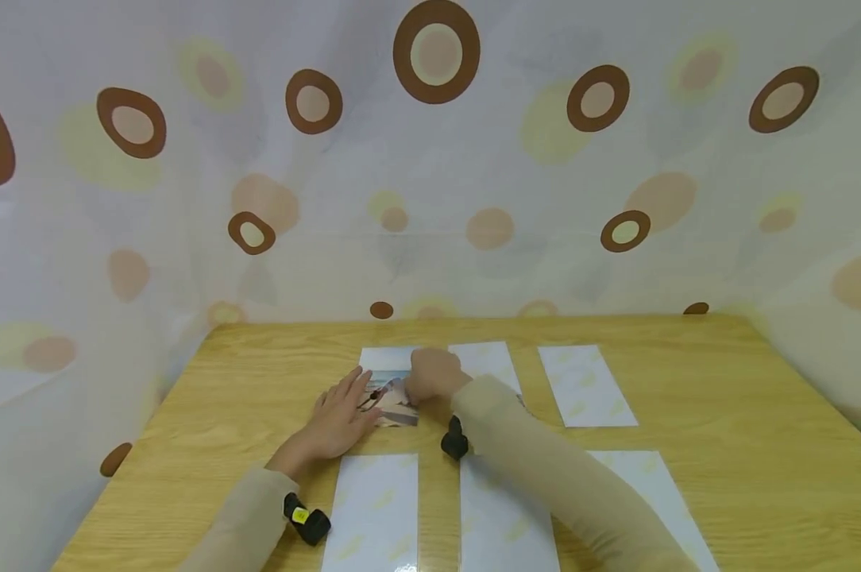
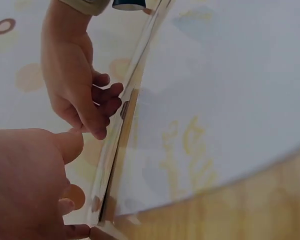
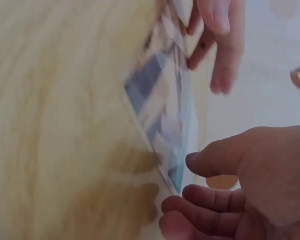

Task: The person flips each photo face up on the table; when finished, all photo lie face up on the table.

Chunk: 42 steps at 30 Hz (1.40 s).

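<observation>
A photo print (image 1: 395, 411) of a beach scene lies picture side up on the wooden table. My left hand (image 1: 340, 417) rests at its left edge, fingers extended and spread. At the right side of the photo is my right hand (image 1: 434, 373), its fingers loosely curled. In the right wrist view, a gap shows between the thumb (image 3: 205, 159) and the fingers (image 3: 190, 210), and the fingertips are close to the photo's corner (image 3: 172, 177). The back of the right hand hides part of the picture in the head view.
White sheets with faint yellow marks lie about: one at front left (image 1: 373, 508), one at front middle (image 1: 502, 516), one at front right (image 1: 652, 492), one at back right (image 1: 586, 385). Another white sheet (image 1: 484, 359) is partly behind my right forearm. A patterned cloth (image 1: 430, 175) hangs behind the table.
</observation>
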### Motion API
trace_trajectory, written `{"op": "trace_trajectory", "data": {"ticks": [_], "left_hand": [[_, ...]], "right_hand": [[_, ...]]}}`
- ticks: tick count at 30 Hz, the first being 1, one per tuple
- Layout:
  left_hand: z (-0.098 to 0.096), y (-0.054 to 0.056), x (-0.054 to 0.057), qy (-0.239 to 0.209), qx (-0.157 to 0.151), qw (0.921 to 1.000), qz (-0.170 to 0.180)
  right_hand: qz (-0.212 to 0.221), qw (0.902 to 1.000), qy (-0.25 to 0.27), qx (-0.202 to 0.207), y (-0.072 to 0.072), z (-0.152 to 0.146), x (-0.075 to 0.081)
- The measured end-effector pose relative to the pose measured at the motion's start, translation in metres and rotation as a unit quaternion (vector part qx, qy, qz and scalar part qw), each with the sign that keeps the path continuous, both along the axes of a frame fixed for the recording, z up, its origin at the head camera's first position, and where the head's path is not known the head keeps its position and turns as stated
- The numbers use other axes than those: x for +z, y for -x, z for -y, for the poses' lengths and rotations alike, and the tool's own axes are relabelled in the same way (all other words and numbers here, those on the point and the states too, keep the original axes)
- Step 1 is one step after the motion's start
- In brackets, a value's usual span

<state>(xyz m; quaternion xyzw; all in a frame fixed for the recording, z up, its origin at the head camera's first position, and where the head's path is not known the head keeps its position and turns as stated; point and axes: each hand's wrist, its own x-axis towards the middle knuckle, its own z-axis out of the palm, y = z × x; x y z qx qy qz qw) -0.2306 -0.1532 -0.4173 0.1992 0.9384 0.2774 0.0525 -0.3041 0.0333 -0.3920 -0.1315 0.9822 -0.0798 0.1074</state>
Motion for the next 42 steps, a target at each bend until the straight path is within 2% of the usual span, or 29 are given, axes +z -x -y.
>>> {"op": "trace_trajectory", "data": {"ticks": [2,5,10,13,18,21,24,31,34,38,42], "left_hand": [[-0.005,0.002,0.002,-0.013,0.008,0.9999,0.006],[-0.013,0.006,0.004,-0.035,0.011,0.9993,-0.004],[-0.037,0.01,0.008,-0.053,-0.019,0.9982,-0.018],[-0.056,0.012,0.008,-0.031,-0.047,0.998,-0.028],[-0.085,0.014,0.012,0.028,-0.092,0.9945,-0.042],[-0.099,0.016,0.016,0.037,-0.104,0.9932,-0.038],[-0.109,0.017,0.015,0.043,-0.108,0.9927,-0.03],[-0.121,0.011,0.003,0.073,-0.126,0.9889,-0.03],[-0.124,0.009,0.0,0.088,-0.133,0.9862,-0.045],[-0.125,0.011,-0.002,0.106,-0.133,0.9823,-0.078],[-0.125,0.014,0.0,0.107,-0.133,0.9809,-0.093]], "right_hand": [[0.002,0.9998,0.018,-0.008,0.005,-0.011,0.003],[-0.003,0.9987,0.049,-0.017,0.011,-0.03,0.01],[0.019,0.9961,0.082,-0.024,0.015,-0.063,0.017],[0.027,0.9958,0.085,-0.024,0.016,-0.08,0.018],[0.015,0.9969,0.074,-0.024,0.022,-0.104,0.015],[0.016,0.9968,0.064,-0.045,0.025,-0.116,0.013],[0.023,0.9956,0.066,-0.063,0.025,-0.124,0.01],[0.026,0.9962,0.069,-0.048,0.02,-0.131,-0.003],[0.023,0.9976,0.059,-0.027,0.019,-0.131,-0.005],[0.018,0.9994,0.029,-0.006,0.02,-0.131,-0.002],[0.01,0.9998,0.015,-0.009,0.019,-0.131,0.001]]}}
